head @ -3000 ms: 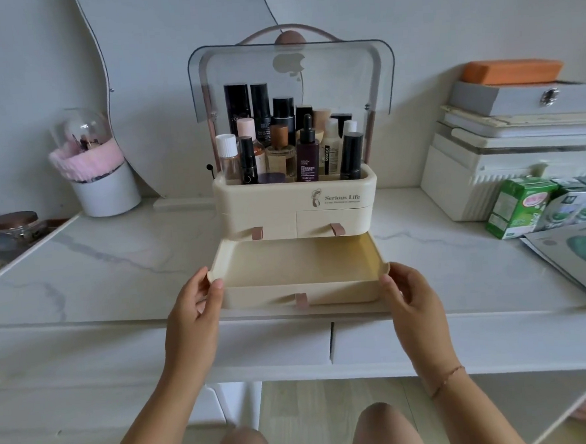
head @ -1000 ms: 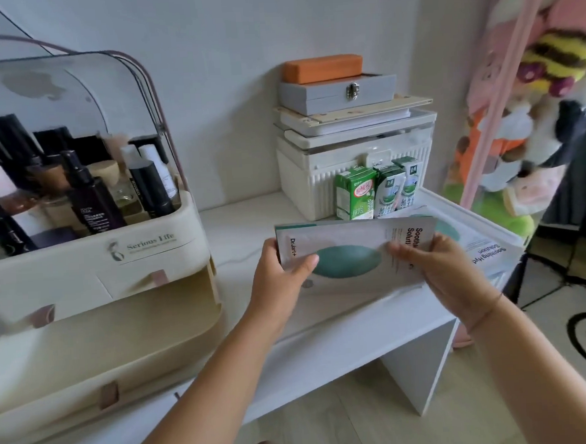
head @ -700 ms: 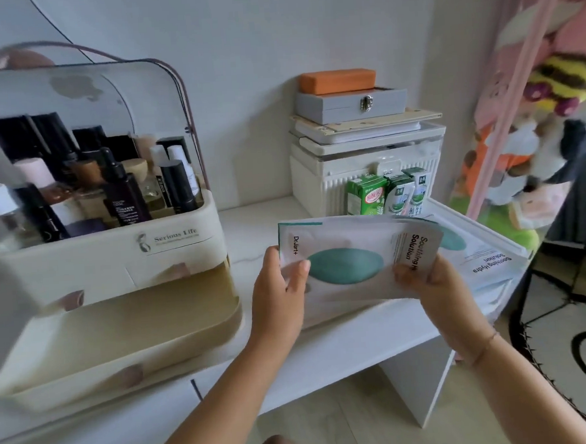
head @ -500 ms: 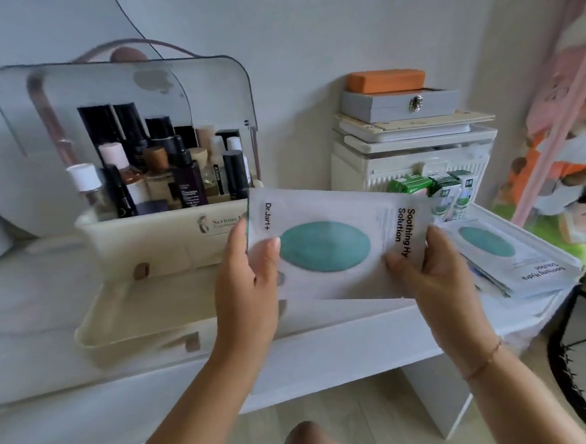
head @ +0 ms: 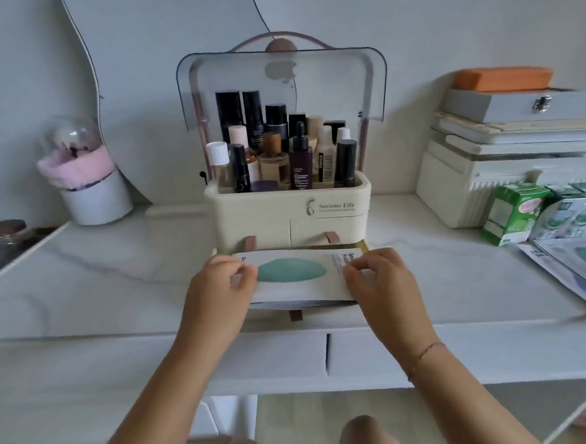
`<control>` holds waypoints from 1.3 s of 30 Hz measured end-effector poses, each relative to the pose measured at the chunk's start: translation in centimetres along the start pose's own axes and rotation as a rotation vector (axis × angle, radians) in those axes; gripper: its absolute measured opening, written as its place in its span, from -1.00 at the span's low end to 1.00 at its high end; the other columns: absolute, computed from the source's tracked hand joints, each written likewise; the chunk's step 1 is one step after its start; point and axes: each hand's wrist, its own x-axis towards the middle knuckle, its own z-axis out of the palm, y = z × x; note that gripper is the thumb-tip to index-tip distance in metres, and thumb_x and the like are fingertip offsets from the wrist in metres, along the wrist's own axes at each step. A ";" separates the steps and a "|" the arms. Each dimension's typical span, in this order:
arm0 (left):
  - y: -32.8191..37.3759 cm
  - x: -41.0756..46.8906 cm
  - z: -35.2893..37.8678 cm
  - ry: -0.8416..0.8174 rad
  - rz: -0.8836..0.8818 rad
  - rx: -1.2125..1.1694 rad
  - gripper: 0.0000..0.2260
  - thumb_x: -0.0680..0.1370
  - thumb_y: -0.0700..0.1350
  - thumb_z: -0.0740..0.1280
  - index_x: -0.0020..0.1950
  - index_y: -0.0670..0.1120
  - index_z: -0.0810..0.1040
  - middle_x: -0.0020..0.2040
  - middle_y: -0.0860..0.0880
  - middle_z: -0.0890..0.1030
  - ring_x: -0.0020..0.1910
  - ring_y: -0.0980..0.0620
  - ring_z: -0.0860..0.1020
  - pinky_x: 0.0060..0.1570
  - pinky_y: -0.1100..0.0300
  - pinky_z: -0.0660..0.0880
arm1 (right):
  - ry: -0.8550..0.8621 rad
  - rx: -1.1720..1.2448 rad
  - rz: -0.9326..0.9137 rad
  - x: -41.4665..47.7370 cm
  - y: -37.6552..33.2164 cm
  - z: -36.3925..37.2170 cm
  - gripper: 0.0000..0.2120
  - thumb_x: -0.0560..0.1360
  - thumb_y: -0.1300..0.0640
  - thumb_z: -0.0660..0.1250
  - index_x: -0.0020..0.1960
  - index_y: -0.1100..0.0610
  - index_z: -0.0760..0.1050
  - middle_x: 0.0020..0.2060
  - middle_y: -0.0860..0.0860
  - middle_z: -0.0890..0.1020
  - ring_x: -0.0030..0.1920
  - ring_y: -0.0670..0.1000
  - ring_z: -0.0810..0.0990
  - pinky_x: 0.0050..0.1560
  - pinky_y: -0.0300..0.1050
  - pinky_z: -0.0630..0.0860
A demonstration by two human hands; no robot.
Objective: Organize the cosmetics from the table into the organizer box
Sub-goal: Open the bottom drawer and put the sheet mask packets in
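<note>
The cream organizer box (head: 260, 220) stands at the middle of the table, its clear lid (head: 338, 81) raised and several bottles (head: 300, 159) upright in its top tray. Its bottom drawer (head: 295, 313) is pulled out toward me. I hold a white sheet-mask packet (head: 298, 276) with a teal oval flat over that drawer. My left hand (head: 217, 291) pinches the packet's left end and my right hand (head: 381, 278) pinches its right end. The packet and my hands hide most of the drawer.
More mask packets (head: 582, 262) lie at the table's right edge. Green cartons (head: 510, 215) stand before a white ribbed box (head: 454, 184) with a grey case (head: 517, 105) stacked on it. A white pot with pink fluff (head: 90, 189) sits at the left.
My view swung from the right side of the table back to the organizer. Both hands carried a mask packet from the pile to just over the open bottom drawer.
</note>
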 end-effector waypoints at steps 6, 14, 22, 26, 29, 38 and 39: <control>-1.3 -0.7 -1.1 -0.237 0.165 0.331 -0.24 0.30 0.56 -0.10 0.11 0.15 0.61 0.14 0.23 0.60 0.15 0.13 0.51 0.16 0.03 0.37 | -0.159 -0.282 -0.175 -0.5 0.2 -1.4 -0.41 0.39 -0.40 0.04 -0.06 0.00 0.62 -0.05 -0.16 0.56 -0.07 -0.05 0.49 -0.03 -0.20 0.34; -2.8 -0.4 -1.0 -0.036 0.374 0.213 -0.63 0.39 0.24 0.34 -0.07 -0.01 0.71 -0.10 0.11 0.70 -0.02 0.02 0.60 0.05 0.17 0.40 | -0.117 -0.395 -0.289 0.4 1.1 -1.0 -0.65 0.43 -0.29 0.23 -0.08 -0.08 0.62 -0.11 -0.21 0.65 0.09 -0.09 0.44 0.05 -0.18 0.05; -2.8 0.3 0.2 -0.129 0.260 0.251 -0.76 0.54 0.07 0.29 -0.16 -0.02 0.67 -0.13 0.14 0.66 -0.11 0.08 0.56 -0.15 0.15 0.45 | -0.064 -0.353 -0.306 0.3 2.2 1.7 -0.65 0.58 -0.12 0.11 -0.26 0.00 0.49 -0.29 -0.14 0.50 -0.20 -0.09 0.45 0.23 -0.06 0.21; -3.4 0.0 0.6 -0.136 0.289 0.278 -0.54 0.56 0.14 0.09 -0.14 -0.11 0.67 -0.16 0.07 0.68 -0.16 -0.04 0.60 -0.04 0.06 0.43 | -0.113 -0.394 -0.359 -0.1 2.7 1.8 -0.54 0.55 -0.21 -0.05 -0.20 -0.02 0.53 -0.24 -0.18 0.53 -0.08 -0.12 0.50 0.41 -0.07 0.01; -2.8 -0.3 1.1 -0.107 0.304 0.300 -0.50 0.54 0.21 0.03 -0.12 -0.08 0.64 -0.14 0.07 0.66 -0.09 -0.02 0.58 0.01 0.04 0.41 | -0.123 -0.315 -0.385 -0.6 2.6 1.4 -0.59 0.57 -0.22 0.02 0.00 -0.06 0.58 0.00 -0.20 0.58 0.17 -0.14 0.46 0.47 0.02 -0.04; 7.7 -2.2 7.9 -0.184 0.613 0.068 -0.61 0.55 0.13 0.10 0.09 -0.05 0.61 0.07 0.07 0.61 0.13 0.07 0.49 0.17 0.17 0.32 | 0.612 0.058 -0.069 -2.3 9.4 -8.9 -0.81 0.58 0.10 0.21 0.11 0.14 0.52 0.06 0.03 0.56 0.16 0.06 0.49 0.21 -0.11 0.37; 9.2 -2.6 9.4 -0.231 0.649 0.048 -0.61 0.55 0.14 0.09 0.10 -0.04 0.60 0.08 0.07 0.61 0.15 0.07 0.48 0.18 0.17 0.32 | 0.710 0.034 0.000 -2.4 11.1 -10.7 -0.82 0.57 0.14 0.25 0.11 0.19 0.52 0.07 0.08 0.55 0.19 0.10 0.47 0.25 -0.04 0.38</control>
